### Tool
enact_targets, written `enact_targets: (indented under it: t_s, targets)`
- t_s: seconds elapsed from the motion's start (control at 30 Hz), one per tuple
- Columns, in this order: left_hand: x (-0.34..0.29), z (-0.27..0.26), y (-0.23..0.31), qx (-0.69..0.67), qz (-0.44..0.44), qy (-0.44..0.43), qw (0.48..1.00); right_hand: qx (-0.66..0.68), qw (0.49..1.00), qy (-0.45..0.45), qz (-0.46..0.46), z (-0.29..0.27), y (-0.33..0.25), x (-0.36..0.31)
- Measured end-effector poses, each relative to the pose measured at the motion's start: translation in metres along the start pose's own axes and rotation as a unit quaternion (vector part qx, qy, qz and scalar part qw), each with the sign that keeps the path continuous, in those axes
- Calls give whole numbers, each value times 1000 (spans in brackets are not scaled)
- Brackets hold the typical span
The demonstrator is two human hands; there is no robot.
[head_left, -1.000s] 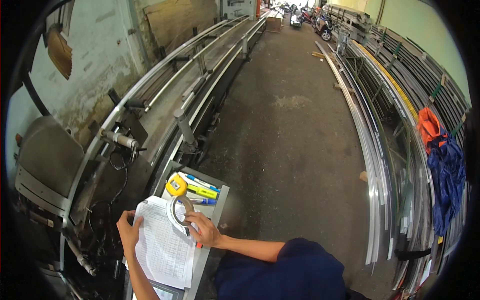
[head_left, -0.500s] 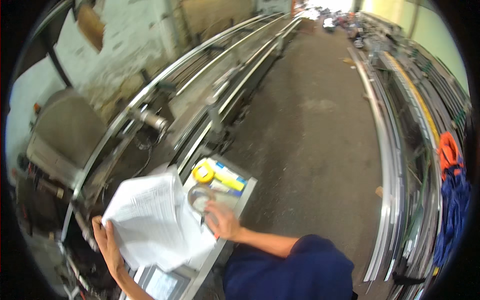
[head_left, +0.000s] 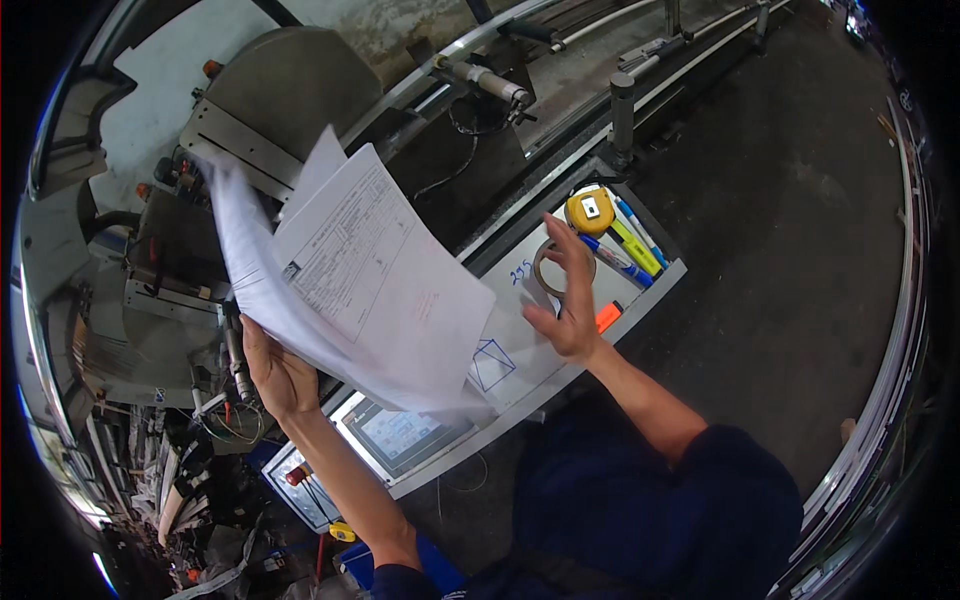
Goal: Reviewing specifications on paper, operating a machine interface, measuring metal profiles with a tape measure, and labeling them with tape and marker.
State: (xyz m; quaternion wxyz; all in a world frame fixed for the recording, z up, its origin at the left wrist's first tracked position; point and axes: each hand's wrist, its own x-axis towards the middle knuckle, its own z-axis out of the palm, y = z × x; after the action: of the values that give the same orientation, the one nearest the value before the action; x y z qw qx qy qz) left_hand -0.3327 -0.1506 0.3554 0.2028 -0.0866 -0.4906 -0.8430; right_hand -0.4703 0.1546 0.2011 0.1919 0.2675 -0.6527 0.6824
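The left hand (head_left: 282,375) grasps the papers (head_left: 390,280) by their near-left edge; the sheets rise toward its one o'clock, fanned apart, the outermost blurred. The right hand (head_left: 570,305) has its fingers spread and seems to grip nothing. The tape roll (head_left: 540,272) lies at its eleven o'clock; whether they touch, I cannot tell. A pinch across every sheet, with the right hand catching the loose far edge, should keep the papers square and uncreased. Better to lift them clear of the screen (head_left: 395,435), at the left hand's four o'clock. Farther out on the table (head_left: 520,378), mind the tape measure (head_left: 590,212) at the right hand's half past twelve and the orange marker (head_left: 608,317) at three.
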Motion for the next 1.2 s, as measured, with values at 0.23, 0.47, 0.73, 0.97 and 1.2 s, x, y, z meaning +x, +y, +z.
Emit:
enact_targets:
  t_s: [0.23, 0.47, 0.73, 0.97, 1.2]
  targets:
    - [81, -60, 22, -137, -197, -53, 969, 243, 927, -235, 165, 78, 27, 21]
    - [-83, -34, 1, 0, -101, 101, 990, 427, 766, -362, 317, 101, 23, -4]
    - [-25, -61, -16, 87, -27, 248, 965, 344, 885, -183, 254, 60, 3, 14]
    - [-27, -37, -49, 217, 0, 322, 921, 246, 919, -244, 190, 28, 7, 16]
    - [-19, -28, -90, 182, -19, 369, 911, 155, 917, -226, 289, 41, 22, -11]
